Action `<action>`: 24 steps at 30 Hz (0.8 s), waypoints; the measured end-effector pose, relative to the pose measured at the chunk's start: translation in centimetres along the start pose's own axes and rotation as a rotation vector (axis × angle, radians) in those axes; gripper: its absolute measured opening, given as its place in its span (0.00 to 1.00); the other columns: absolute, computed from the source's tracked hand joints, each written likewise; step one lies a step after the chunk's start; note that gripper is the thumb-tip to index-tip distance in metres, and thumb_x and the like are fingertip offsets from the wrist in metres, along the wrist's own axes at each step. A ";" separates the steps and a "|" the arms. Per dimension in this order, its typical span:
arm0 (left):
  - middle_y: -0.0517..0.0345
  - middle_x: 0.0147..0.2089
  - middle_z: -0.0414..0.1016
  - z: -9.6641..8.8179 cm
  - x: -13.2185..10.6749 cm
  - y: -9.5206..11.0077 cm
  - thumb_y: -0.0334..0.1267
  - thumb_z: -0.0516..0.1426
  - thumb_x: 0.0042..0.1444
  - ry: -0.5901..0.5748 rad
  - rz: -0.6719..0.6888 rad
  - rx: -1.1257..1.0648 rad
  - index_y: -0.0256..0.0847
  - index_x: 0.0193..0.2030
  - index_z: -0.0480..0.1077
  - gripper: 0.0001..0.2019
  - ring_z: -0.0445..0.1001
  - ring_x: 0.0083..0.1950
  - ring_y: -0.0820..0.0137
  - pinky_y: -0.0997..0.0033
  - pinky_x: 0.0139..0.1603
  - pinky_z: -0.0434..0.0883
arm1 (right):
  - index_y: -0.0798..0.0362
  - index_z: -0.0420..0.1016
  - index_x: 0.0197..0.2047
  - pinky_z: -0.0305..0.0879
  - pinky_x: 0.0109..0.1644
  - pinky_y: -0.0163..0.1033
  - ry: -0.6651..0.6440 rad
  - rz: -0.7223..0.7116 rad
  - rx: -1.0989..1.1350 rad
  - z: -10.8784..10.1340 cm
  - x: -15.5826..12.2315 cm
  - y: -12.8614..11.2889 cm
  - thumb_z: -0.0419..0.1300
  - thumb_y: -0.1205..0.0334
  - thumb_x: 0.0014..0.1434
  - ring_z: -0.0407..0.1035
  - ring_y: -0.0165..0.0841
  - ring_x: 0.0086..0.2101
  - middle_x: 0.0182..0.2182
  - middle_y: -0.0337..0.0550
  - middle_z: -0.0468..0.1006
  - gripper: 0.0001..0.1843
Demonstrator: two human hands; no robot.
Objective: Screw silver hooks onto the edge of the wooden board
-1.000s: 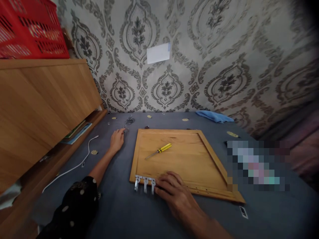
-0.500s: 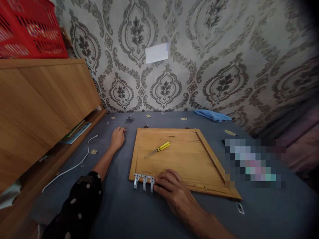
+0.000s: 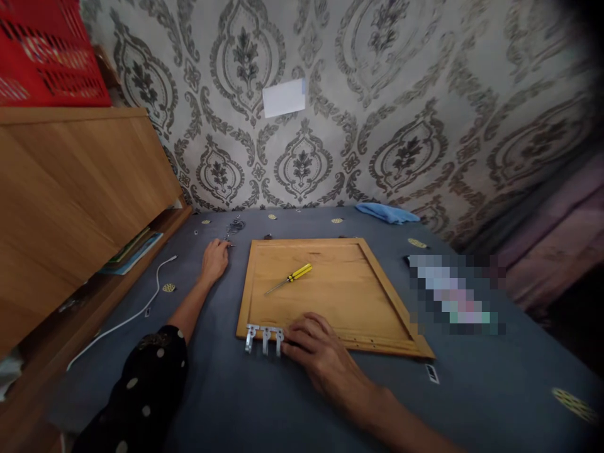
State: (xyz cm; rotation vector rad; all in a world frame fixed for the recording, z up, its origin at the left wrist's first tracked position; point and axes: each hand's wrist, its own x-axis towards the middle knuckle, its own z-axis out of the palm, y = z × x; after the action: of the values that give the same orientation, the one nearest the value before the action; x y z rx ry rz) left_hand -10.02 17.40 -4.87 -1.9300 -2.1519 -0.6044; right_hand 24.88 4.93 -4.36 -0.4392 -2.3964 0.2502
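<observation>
The right hand rests by the silver metal three-hook rack on the brown wooden board's near edge while the left hand seems to pick at tiny shiny metal bits, next needing a careful pinch, but I can't tell either grip.

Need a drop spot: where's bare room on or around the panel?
Bare: grey cloth between dotted sleeve and right forearm, nearer than the metal hooks; wooden panel right of the yellow screwdriver. Crowded: panel's near-left edge at the hooks and right hand; also around the left hand, a wiry tangle just beyond.
</observation>
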 end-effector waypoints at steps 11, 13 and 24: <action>0.48 0.56 0.75 -0.9 -1.0 -0.5 0.44 0.59 0.67 0.032 0.063 -0.096 0.37 0.56 0.71 0.16 0.77 0.54 0.61 0.52 0.55 0.77 | 0.51 0.79 0.47 0.61 0.57 0.47 -0.127 -0.019 -0.100 -0.4 0.1 0.0 0.60 0.67 0.68 0.70 0.34 0.45 0.43 0.40 0.84 0.08; 0.49 0.54 0.76 -1.4 -1.5 -0.4 0.44 0.59 0.67 0.050 0.107 -0.157 0.37 0.54 0.72 0.15 0.77 0.52 0.62 0.53 0.54 0.77 | 0.50 0.79 0.48 0.60 0.58 0.47 -0.167 -0.009 -0.130 -0.5 0.0 0.0 0.61 0.67 0.68 0.70 0.34 0.46 0.44 0.38 0.84 0.08; 0.48 0.56 0.75 -2.0 -3.6 -0.1 0.44 0.59 0.67 0.082 0.165 -0.242 0.37 0.57 0.71 0.16 0.77 0.53 0.61 0.52 0.54 0.77 | 0.53 0.79 0.49 0.60 0.58 0.47 -0.157 -0.041 -0.146 -0.8 -0.2 0.1 0.62 0.64 0.67 0.69 0.36 0.47 0.45 0.39 0.84 0.08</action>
State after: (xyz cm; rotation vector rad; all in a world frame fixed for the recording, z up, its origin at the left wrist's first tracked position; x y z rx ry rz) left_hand -9.87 13.33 -4.49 -2.1346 -1.9221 -0.9309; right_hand 25.52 5.03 -3.93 -0.4507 -2.5852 0.0942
